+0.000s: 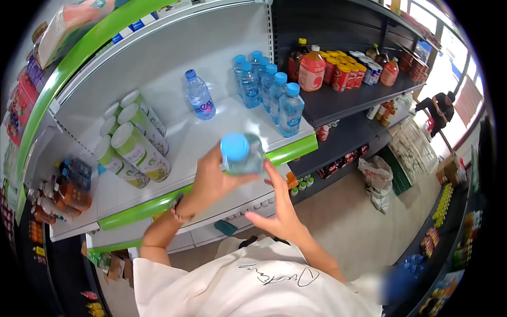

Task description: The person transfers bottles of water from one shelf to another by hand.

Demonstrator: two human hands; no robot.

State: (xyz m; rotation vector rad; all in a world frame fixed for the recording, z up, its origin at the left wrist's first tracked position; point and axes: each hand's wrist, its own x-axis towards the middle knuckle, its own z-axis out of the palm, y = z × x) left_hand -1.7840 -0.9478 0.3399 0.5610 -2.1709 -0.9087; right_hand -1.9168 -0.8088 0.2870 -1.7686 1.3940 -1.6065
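Note:
My left hand [209, 177] is wrapped round a clear water bottle [247, 157] with a blue cap, held in front of the white shelf [185, 153]. The bottle is slightly blurred and its cap points toward me. Just right of the bottle is my right hand [280, 208], thumb and fingers spread; its fingertips come close to the bottle, and I cannot tell whether they touch it. Behind, on the shelf's right side, stand several blue-capped water bottles [290, 111] in rows. A single bottle with a pink and purple label [200, 95] stands apart from them.
Tall green-lidded canisters [140, 153] stand on the shelf's left. A green edge strip [290, 150] runs along its front. Dark shelves [338, 103] at right carry drinks and cans. A white bag [377, 179] and a crate [412, 150] sit on the floor; a person [438, 111] is beyond.

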